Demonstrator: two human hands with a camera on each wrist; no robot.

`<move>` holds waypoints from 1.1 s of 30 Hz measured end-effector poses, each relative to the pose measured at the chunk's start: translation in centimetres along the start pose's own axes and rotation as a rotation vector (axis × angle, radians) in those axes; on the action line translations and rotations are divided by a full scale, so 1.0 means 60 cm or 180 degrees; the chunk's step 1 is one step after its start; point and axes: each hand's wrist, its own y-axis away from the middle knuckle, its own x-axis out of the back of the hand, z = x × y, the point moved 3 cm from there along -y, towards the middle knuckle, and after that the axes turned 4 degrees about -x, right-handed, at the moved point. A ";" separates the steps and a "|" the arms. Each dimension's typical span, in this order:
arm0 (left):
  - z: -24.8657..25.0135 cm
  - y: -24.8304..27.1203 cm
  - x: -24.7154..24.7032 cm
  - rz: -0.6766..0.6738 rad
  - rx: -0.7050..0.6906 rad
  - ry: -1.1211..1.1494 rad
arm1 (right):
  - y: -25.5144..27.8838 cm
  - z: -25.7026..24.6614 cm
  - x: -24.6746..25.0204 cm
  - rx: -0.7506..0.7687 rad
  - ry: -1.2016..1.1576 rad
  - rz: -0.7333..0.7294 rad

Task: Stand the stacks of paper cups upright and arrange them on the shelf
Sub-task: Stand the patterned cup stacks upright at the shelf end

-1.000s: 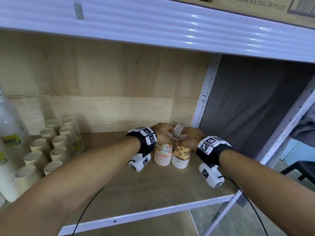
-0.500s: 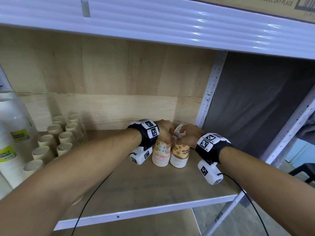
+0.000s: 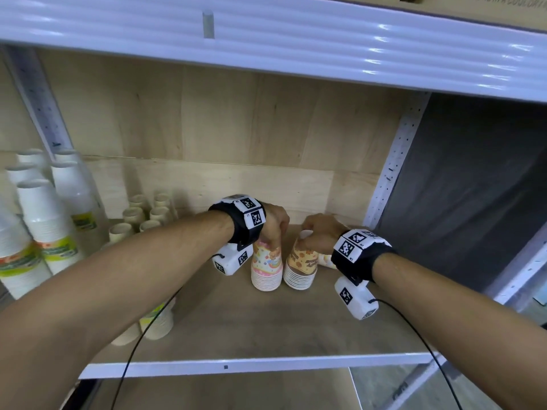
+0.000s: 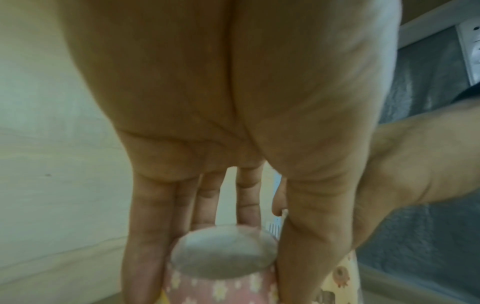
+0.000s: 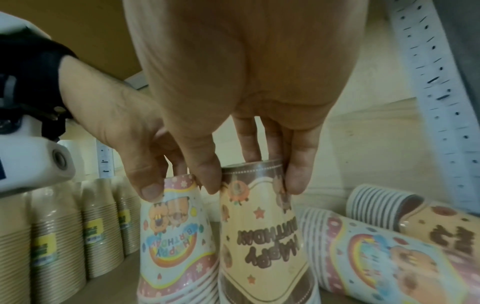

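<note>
Shelf [image 3: 266,329] front bare; kraft stacks [image 3: 139,220] left, toppled stacks [image 5: 389,246] seemingly crowd right.

left hand [image 3: 273,221] fingers [image 4: 145,236] around top of pink cup stack [image 3: 266,269] | right hand [image 3: 321,235] fingers [image 5: 298,174] around top of brown cup stack [image 3: 302,267], just right of it | two lying stacks [image 5: 384,253] right of right-hand fingers | kraft stacks [image 5: 59,230] left of left-hand fingers

This looks like a shop stockroom or storage area. A white metal shelf [image 3: 251,369] with perforated uprights [image 3: 393,161] and plywood backing holds wrapped sleeves of plain paper cups [image 3: 44,232] and printed birthday cup stacks [image 5: 179,236], and a cardboard carton [image 3: 488,7] marked for cool storage sits above.
</note>
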 end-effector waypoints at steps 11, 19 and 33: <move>-0.094 0.083 0.001 -0.0178 0.0389 -0.0216 | -0.015 -0.122 -0.047 0.0424 -0.0459 -0.0105; -0.132 0.110 -0.018 -0.0232 0.0539 -0.0188 | -0.017 -0.171 -0.071 0.0619 -0.0518 -0.0233; -0.143 0.112 -0.015 0.0049 0.0522 0.0331 | -0.023 -0.171 -0.067 0.0598 -0.0468 -0.0306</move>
